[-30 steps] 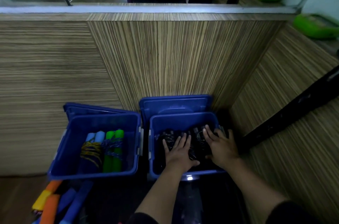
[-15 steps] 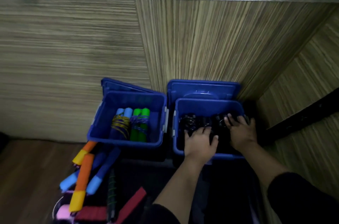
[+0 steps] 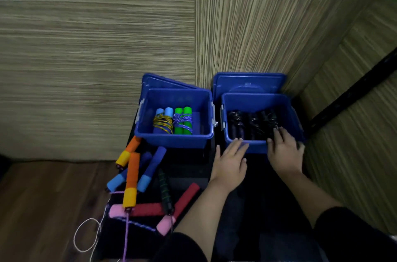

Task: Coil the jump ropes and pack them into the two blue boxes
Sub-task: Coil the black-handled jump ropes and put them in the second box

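Observation:
Two blue boxes stand side by side against a wooden wall. The left box point(image 3: 174, 140) holds two coiled ropes, one with light blue handles point(image 3: 164, 121) and one with green handles point(image 3: 183, 121). The right box point(image 3: 257, 146) holds several coiled black ropes point(image 3: 253, 124). My left hand point(image 3: 231, 164) lies flat with its fingertips on the right box's front rim. My right hand point(image 3: 284, 152) rests over the same rim, fingers straight and reaching onto the black ropes. Loose ropes with orange-yellow point(image 3: 131, 180), blue point(image 3: 151, 170), red-pink point(image 3: 148, 210) and black handles point(image 3: 164, 192) lie left of my arms.
Each box's blue lid point(image 3: 249, 84) leans against the wall behind it. The boxes and loose ropes sit on a dark mat point(image 3: 193, 167) over a wooden floor point(image 3: 43, 208). A white cord loop point(image 3: 87, 235) trails on the floor. A black bar point(image 3: 352, 94) crosses the right-hand panel.
Both hands have drawn back from deep inside the right box to its front rim. The view has shifted right and down, bringing more of the loose ropes into sight.

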`<state>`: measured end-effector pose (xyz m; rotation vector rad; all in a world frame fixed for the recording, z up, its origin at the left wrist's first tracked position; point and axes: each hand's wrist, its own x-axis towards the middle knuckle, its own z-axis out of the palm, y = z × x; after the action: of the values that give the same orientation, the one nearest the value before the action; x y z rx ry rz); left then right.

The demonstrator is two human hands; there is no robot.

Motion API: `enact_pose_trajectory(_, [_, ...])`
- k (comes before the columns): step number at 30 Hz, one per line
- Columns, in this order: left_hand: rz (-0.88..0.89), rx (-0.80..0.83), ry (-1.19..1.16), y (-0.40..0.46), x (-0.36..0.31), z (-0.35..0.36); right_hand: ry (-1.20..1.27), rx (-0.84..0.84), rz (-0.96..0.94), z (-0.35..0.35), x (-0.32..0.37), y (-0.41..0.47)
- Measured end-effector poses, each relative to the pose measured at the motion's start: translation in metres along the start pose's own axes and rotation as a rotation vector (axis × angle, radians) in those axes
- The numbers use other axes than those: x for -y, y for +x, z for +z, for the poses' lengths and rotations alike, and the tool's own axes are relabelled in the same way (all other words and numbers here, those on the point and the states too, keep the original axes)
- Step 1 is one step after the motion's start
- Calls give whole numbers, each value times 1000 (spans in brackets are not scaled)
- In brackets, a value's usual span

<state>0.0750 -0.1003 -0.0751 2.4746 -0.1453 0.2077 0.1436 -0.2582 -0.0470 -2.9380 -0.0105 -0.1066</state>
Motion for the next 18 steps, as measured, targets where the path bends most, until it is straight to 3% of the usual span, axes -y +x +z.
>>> enact_pose_trajectory(7, [-118, 110, 43, -93, 39, -41, 14, 67, -51, 25, 52, -104])
enact_pose_trajectory(14, [-474, 154, 103, -145, 90, -81, 64, 358, -22, 44, 101, -182])
enact_pose_trajectory(18, [-499, 227, 50, -158, 104, -87, 56, 496, -51, 56, 117, -206])
